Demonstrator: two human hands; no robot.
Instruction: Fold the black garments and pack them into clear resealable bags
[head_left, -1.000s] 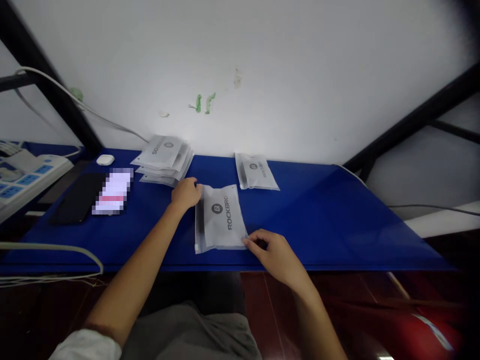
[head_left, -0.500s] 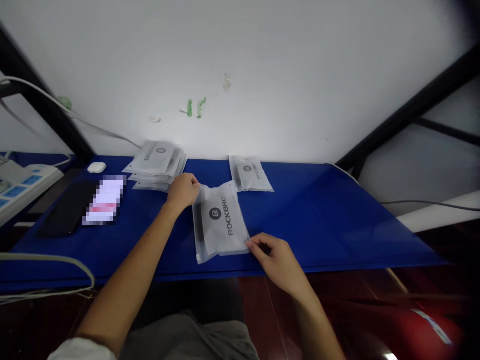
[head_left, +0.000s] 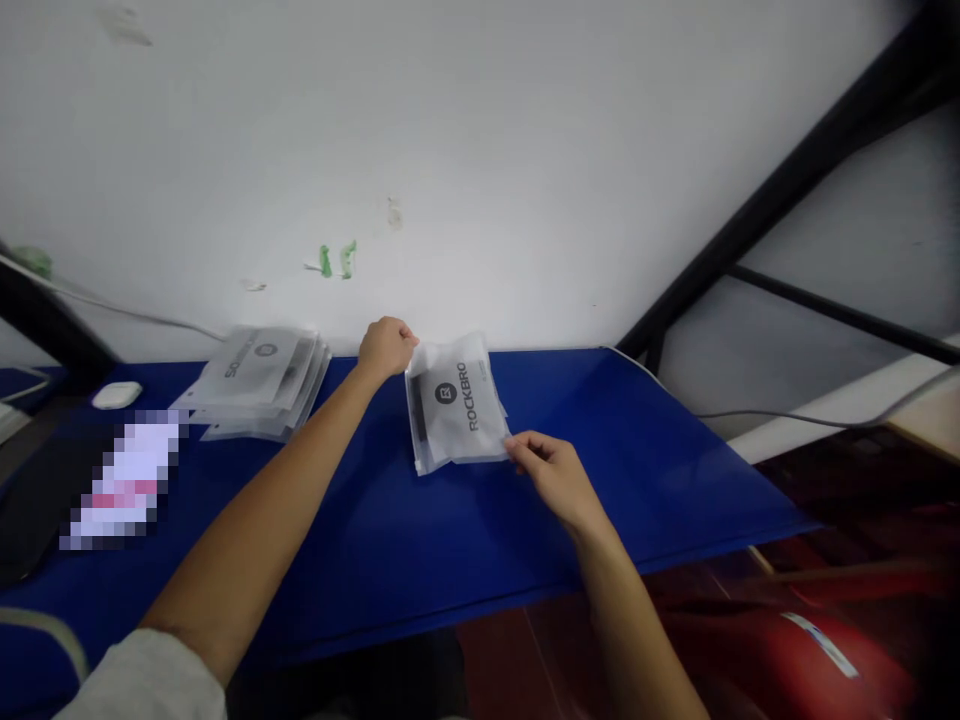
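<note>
While the left hand [head_left: 387, 347] pinches the printed bag [head_left: 459, 400] by its far corner, the right hand [head_left: 555, 478] grips its near corner above the blue table [head_left: 420, 560].

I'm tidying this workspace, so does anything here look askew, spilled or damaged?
Two things: the stack of pouches is fanned unevenly, its edges out of line; and the wall has green and pale scuffs, like leftover tape or flaked paint. I see no spill.
</note>
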